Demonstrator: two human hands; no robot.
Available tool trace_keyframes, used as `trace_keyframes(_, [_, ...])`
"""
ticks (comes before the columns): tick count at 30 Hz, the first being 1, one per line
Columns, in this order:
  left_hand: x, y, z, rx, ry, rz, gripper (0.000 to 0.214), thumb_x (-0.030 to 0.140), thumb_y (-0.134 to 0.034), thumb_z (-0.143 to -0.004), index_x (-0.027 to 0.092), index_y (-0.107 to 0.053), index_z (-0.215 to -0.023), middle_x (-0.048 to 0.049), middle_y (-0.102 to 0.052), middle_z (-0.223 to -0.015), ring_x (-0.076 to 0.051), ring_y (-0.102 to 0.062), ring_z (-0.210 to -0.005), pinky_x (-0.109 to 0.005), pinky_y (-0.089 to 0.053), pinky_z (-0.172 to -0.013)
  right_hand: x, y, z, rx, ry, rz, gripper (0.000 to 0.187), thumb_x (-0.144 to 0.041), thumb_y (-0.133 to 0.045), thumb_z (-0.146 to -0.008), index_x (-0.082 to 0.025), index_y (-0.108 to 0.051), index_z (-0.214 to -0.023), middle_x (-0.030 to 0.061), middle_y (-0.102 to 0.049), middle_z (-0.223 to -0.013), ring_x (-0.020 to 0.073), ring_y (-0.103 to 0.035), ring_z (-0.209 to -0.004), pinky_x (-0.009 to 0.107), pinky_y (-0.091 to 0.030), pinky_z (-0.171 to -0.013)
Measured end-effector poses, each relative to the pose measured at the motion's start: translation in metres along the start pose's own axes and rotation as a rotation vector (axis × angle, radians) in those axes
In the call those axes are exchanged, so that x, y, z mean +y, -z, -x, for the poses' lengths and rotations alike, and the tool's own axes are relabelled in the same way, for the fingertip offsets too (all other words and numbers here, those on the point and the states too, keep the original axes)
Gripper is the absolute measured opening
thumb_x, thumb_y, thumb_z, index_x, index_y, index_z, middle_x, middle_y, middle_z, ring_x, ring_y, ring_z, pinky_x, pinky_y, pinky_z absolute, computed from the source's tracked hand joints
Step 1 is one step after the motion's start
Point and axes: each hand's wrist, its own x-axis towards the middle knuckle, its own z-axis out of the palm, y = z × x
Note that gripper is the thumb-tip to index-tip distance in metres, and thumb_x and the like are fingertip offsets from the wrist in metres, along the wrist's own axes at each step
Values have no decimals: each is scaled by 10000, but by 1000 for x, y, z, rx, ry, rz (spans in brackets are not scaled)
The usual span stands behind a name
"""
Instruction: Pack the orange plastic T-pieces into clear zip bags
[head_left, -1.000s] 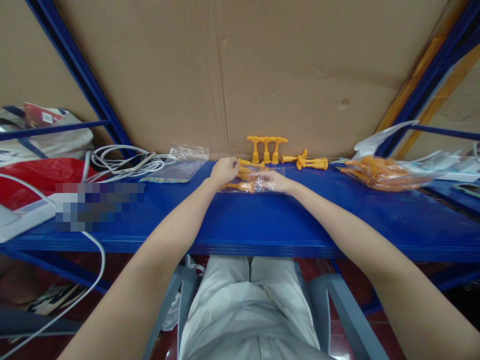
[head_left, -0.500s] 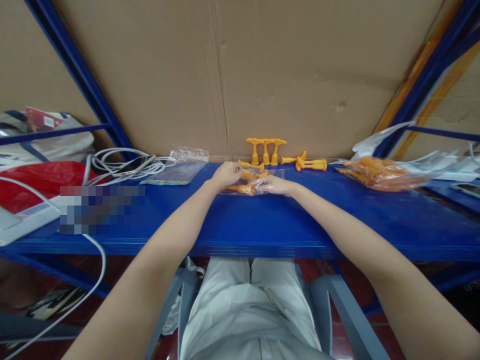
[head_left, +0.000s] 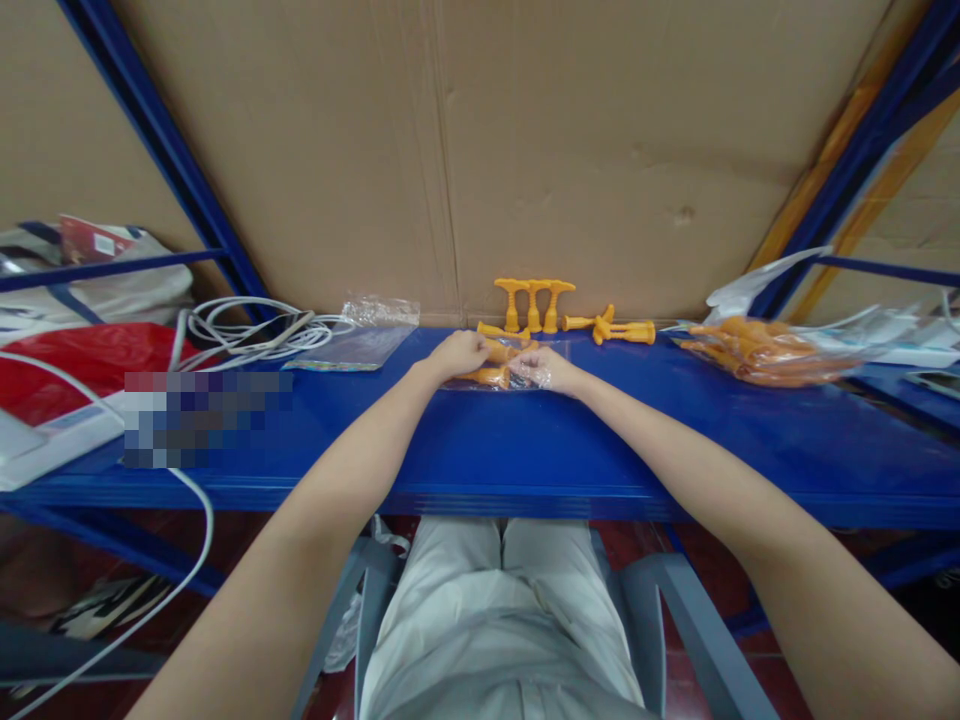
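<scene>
Hands [head_left: 459, 353] grasp a clear bag [head_left: 520, 383], partly hiding its yellow pieces [head_left: 492, 377], with three upright hammers [head_left: 534, 310] behind.

Left side of the blue, flat-topped table [head_left: 525, 450]: a coiled white cable [head_left: 259, 345] beside a red plastic bag [head_left: 82, 365], with a blue-strapped beige fabric bag [head_left: 139, 288] behind. Rear: an upright brown cardboard panel [head_left: 600, 150].
</scene>
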Motion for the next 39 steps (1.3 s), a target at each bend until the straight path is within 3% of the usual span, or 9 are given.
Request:
trace_keyframes(8, [1,1,0,-5,5,0,273,261,-514,-851,157,-761,-899,-108,-765,-960,-239,-698,-933,-277,-506,-830,5,-3,-1,8,-22,-155,700,-762,-710,-585,-142,-781,-903,136,-759,-1026,265,-694,-974,379,-523,-882])
trace_keyframes(15, [6,5,1,-23,4,-79,319,250,-461,-884,131,-754,-922,-118,-762,-980,-221,-700,-905,-272,-507,-807,-4,-3,-1,29,-132,-202,775,-810,-727,-475,-181,-809,-919,133,-716,-1187,332,-610,-1212,459,-406,-1090])
trace_keyframes(22, [10,3,3,-34,50,-149,330,282,-448,-901,146,-744,-951,-120,-758,-1013,-238,-697,-966,-267,-508,-813,-14,1,4,-14,-177,-262,717,-758,-772,-469,-194,-811,-909,116,-671,-1277,337,-526,-1314,441,-348,-1144])
trace_keyframes(26, [13,0,3,-60,80,-189,357,288,-418,-916,158,-735,-1015,-119,-749,-1071,-245,-689,-1019,-269,-509,-837,-15,2,3,-38,-168,-254,665,-688,-788,-550,-181,-799,-980,109,-674,-1275,321,-554,-1288,450,-358,-1141])
trace_keyframes(33, [14,-1,3,-90,117,-215,386,314,-392,-940,179,-726,-1079,-103,-735,-1139,-241,-675,-1077,-263,-503,-873,-14,5,1,29,-213,-260,472,-376,-800,-735,-201,-734,-1169,69,-673,-1287,256,-605,-1230,444,-412,-1114])
trace_keyframes(39, [9,-1,-1,-99,164,-203,385,329,-410,-938,175,-735,-1076,-115,-728,-1158,-263,-670,-1096,-280,-508,-880,-18,8,4,122,-250,-250,346,-183,-740,-789,-184,-742,-1135,69,-703,-1235,209,-664,-1125,396,-485,-1044])
